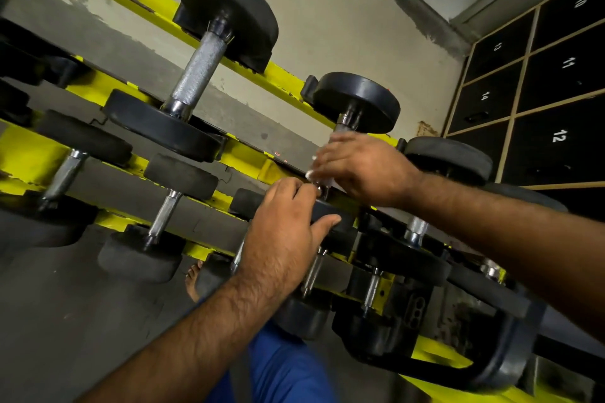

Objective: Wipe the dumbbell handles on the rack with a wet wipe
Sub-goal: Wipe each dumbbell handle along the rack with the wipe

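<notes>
Hand [357,167] gripping wipe [312,170] around handle [343,129]

Knurled, shiny metal dumbbell handle [199,70], matt black rubbery dumbbell heads [226,3], chipped glossy yellow-painted rack [248,154].

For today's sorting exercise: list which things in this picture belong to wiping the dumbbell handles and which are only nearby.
Belonging to the job:
right hand gripping the wet wipe around a dumbbell handle
left hand holding that dumbbell's near plate
yellow rack
knurled dumbbell

Only nearby:
numbered lockers
wall
</notes>
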